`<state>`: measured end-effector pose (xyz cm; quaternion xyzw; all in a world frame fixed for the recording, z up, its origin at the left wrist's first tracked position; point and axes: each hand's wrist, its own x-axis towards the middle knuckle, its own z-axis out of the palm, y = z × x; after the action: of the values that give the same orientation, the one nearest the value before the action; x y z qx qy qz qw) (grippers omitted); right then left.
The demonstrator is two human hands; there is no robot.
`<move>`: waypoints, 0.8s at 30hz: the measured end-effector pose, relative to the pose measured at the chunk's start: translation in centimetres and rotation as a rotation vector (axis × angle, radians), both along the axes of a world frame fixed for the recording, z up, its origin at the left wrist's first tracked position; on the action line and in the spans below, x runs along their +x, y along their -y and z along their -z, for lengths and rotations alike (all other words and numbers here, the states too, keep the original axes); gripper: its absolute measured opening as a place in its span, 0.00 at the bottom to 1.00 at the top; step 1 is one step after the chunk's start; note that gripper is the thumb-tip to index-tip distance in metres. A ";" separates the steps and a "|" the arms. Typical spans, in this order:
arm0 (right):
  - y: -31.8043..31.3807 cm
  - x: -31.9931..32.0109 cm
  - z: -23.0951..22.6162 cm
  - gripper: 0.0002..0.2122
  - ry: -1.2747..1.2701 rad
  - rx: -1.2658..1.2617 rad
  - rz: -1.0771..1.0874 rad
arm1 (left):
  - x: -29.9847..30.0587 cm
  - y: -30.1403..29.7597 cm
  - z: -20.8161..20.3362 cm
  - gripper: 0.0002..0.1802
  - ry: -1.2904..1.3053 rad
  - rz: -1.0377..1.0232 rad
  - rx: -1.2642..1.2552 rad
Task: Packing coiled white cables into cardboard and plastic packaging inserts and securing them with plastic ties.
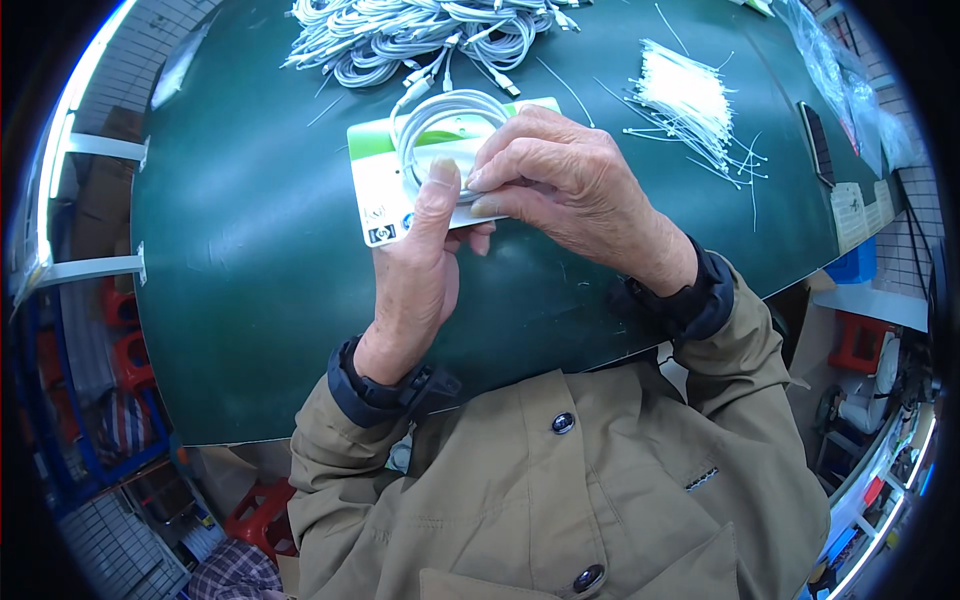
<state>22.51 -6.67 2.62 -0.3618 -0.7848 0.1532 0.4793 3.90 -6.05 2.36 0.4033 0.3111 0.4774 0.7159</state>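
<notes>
A white and green backing card (375, 190) is tilted above the table, with a coiled white USB cable (450, 100) lying against its face. My left hand (415, 270) grips the card at its lower edge, its thumb pressed over the front by the coil and its fingers behind. From the right, my right hand (575, 180) is closed on the coil's lower right side, thumb and forefinger close together. Whether a thin tie sits between those fingertips is hidden. One cable plug (415, 90) sticks out at the coil's upper left.
Beyond the card, a heap of white cables (390, 35) covers the far side of the green table (240, 300). White cable ties (685, 100) are piled at the far right, several scattered loose. A phone (816, 143) and clear plastic bags (845, 85) lie near the right edge.
</notes>
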 end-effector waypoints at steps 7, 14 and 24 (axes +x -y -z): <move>0.2 -0.3 0.4 0.10 -0.008 -0.048 -0.001 | 0.4 -0.3 0.8 0.14 -0.128 -0.130 -0.024; 0.0 0.4 0.5 0.11 0.029 -0.108 -0.034 | 0.3 -0.6 1.2 0.13 -0.119 -0.142 -0.042; 0.5 0.0 0.4 0.09 -0.015 -0.303 -0.044 | -0.2 -0.7 1.5 0.13 -0.128 -0.067 -0.043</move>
<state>22.54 -7.22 2.17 -0.4116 -0.7568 0.2829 0.4217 3.69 -5.32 0.90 0.4071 0.3796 0.4675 0.6868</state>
